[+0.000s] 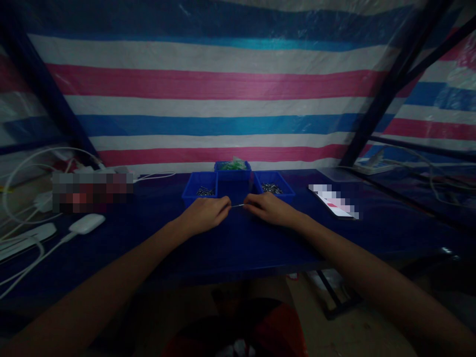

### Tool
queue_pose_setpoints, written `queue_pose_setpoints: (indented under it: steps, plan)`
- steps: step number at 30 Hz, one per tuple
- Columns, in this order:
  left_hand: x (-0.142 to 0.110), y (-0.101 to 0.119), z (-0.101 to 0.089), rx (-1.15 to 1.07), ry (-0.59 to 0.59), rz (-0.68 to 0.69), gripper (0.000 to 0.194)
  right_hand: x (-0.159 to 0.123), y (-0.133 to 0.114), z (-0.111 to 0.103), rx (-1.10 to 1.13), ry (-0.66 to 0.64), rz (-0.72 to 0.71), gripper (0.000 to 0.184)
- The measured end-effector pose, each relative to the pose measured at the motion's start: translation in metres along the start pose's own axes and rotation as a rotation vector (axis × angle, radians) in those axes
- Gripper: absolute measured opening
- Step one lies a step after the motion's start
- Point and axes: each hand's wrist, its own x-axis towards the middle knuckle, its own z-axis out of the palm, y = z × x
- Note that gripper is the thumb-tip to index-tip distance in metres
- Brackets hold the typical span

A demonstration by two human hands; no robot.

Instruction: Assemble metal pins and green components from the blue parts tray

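My left hand [208, 213] and my right hand [268, 207] meet over the middle of the dark blue table, a short gap between them. A thin, light, rod-like piece [237, 206] spans that gap, one end pinched in the fingers of each hand. Its exact kind is too small to make out. Behind my left hand stands a blue bin [190, 187] holding small metal parts [205, 191]. Another blue bin [287, 187], with similar metal parts [271, 188], stands behind my right hand; the hands partly hide the near sides of both.
At the back centre, a third blue bin [233, 174] holds green plastic-wrapped stuff [236, 163]. A phone [330, 202] lies on the right. White cables and a white adapter [88, 224] lie on the left. Striped sheeting [223, 84] hangs behind the table [238, 248].
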Motion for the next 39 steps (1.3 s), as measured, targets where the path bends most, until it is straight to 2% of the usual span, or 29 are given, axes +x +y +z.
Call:
queue_pose_setpoints:
  steps: [5, 13, 27, 33, 37, 39]
  plan:
    - [0.0, -0.001, -0.001, -0.037, -0.011, 0.0, 0.02, 0.0, 0.001, 0.0, -0.004, -0.01, 0.008, 0.021]
    - [0.0, -0.001, -0.002, 0.024, 0.005, 0.03, 0.021, 0.0, 0.003, 0.001, 0.034, -0.004, 0.047, 0.019]
    - [0.0, 0.001, -0.004, 0.046, -0.018, 0.022, 0.025, 0.0, 0.003, 0.001, 0.019, -0.011, 0.009, 0.015]
    - [0.001, 0.001, -0.005, 0.085, -0.033, 0.012, 0.032, -0.004, 0.005, -0.013, -0.024, 0.114, 0.038, 0.02]
    - [0.0, 0.0, -0.005, 0.1, -0.043, 0.019, 0.03, -0.008, 0.016, -0.03, -0.111, 0.292, 0.204, 0.023]
    - [0.0, 0.0, -0.005, 0.092, -0.05, 0.029, 0.029, -0.009, 0.026, -0.034, -0.19, 0.316, 0.292, 0.022]
